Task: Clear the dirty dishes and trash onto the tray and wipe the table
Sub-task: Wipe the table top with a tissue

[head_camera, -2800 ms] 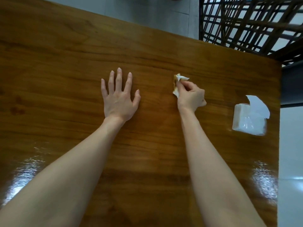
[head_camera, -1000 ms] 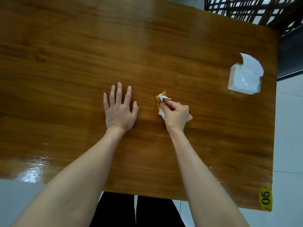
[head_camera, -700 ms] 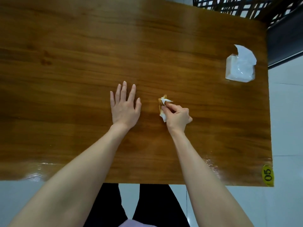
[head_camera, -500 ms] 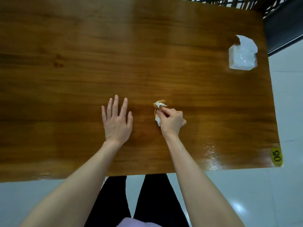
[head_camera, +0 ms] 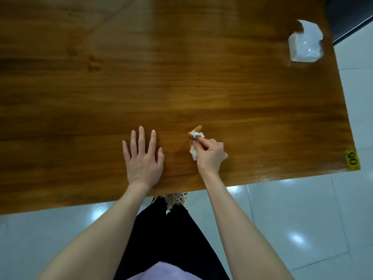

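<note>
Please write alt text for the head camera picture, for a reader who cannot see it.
A person's right hand pinches a stained, crumpled napkin against a wooden table, while the left hand rests flat beside it. A tissue pack lies at the far right corner.

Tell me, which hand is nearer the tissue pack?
Right. The right hand, pinching a soiled tissue, is closer to the tissue pack; the left hand lies flat on the table, farther left.
</note>
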